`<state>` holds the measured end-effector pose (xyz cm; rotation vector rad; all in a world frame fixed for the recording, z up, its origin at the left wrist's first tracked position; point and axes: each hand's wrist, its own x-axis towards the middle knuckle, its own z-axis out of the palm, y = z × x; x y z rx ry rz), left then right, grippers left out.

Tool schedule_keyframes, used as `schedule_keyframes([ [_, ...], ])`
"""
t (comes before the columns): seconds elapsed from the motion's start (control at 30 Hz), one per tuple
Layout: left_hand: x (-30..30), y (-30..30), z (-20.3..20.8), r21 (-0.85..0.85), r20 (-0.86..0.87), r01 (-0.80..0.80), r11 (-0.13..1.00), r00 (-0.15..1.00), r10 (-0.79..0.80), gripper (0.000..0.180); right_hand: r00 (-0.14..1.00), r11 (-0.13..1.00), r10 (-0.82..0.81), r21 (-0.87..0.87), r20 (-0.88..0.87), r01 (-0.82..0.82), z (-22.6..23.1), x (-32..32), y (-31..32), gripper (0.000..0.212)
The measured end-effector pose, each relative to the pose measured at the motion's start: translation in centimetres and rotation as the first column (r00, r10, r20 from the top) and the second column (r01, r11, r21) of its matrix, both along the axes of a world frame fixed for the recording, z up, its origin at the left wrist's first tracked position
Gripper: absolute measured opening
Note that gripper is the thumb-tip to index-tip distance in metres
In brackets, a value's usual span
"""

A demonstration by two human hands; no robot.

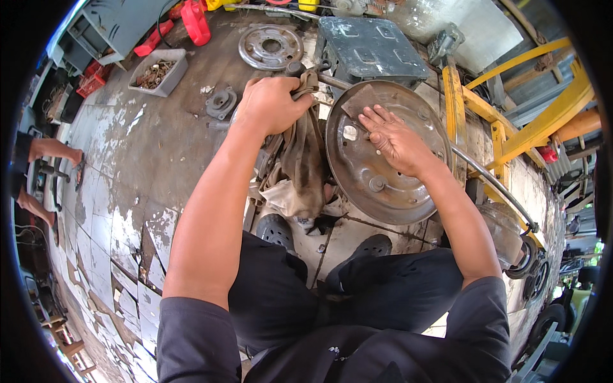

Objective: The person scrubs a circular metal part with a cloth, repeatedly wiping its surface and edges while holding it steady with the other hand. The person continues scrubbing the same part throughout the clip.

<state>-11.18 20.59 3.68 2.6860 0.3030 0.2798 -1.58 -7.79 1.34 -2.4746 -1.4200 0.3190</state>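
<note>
A large round metal plate [357,172], brown and dull with bolts and holes, stands tilted in front of me, likely a brake backing plate. My right hand [396,139] lies against its face with the fingers stretched out flat. Under and beside the fingertips is a brown piece of sandpaper [360,101]. To the left, my left hand [273,105] is closed in a fist round the top of a dirty grey-brown rag [301,150]. The rag hangs down beside the plate; what lies behind it is mostly hidden.
Yellow metal frame [454,105] stands right, with a long rod [495,182] near it. A dark box-like stand [373,51], wheel rim [271,47], round flanged part [221,102] and grey bin of small parts [156,75] lie beyond. Another person's legs [54,150] show far left.
</note>
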Motion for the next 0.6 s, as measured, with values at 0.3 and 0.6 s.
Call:
schedule_keyframes([
  [0.3, -0.1, -0.2, 0.3, -0.008, -0.016, -0.013, 1.0, 1.0, 0.013, 0.047, 0.979, 0.984, -0.112, -0.116, 0.171, 0.133, -1.1, -0.7, -1.7, 0.079],
  [0.6, 0.6, 0.1, -0.4, 0.049, -0.005, -0.017, 0.999, 1.0, 0.017, 0.051, 0.984, 0.979, -0.096, -0.162, 0.15, 0.12, -0.7, -2.0, -1.2, 0.086],
])
